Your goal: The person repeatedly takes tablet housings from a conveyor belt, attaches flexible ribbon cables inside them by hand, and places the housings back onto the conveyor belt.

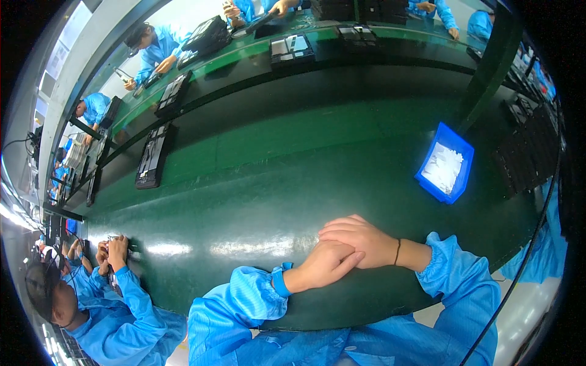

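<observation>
The right hand (364, 239) lies folded over the left hand (317, 268), leftward and body-side of the blue bin (466, 152). The bin sits uncovered on the counter (262, 201) — a careless sleeve swing could tip it, scattering its white pieces (444, 167).

Garment (384, 341): bright blue cloth, creased across the front
Left sleeve (229, 305): blue, loose and wrinkled, marked with fine lines
Right sleeve (467, 287): same blue, ending in a gathered, ruffled cuff (430, 259)
Left wristband (280, 282): flat blue strap
Right wristband (398, 252): thin, dark, cord-like
Left hand (326, 265), right hand (363, 241): bare
</observation>
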Available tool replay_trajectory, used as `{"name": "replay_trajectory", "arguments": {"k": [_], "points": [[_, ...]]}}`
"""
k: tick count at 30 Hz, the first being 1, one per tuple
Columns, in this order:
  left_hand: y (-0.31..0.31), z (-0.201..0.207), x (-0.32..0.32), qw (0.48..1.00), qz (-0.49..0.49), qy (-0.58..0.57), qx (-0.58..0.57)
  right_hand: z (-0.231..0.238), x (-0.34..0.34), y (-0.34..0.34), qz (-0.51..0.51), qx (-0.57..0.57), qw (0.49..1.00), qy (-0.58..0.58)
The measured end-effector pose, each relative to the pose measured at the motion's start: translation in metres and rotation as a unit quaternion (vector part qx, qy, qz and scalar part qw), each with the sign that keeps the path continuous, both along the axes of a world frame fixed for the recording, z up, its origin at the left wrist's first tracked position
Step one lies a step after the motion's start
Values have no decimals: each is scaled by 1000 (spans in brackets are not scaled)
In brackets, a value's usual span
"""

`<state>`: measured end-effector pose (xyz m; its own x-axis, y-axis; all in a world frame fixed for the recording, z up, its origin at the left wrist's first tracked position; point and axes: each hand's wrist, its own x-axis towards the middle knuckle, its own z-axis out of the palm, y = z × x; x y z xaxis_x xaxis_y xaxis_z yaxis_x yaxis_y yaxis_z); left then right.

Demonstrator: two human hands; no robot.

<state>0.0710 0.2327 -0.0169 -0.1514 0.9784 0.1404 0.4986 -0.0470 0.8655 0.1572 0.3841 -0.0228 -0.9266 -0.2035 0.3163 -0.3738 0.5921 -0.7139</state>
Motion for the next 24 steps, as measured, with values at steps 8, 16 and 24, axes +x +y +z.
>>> {"name": "replay_trajectory", "arguments": {"k": [8,16,24], "points": [[-1,-1,0,1000,6,8,24,-1,-1,-2,0,3,1000,-1],[0,-1,2,999,18,8,26,-2,-1,-2,-1,0,1000,0],[-3,1,0,1000,14,5,28,-1,-2,-5,-4,-2,1000,4]]}}
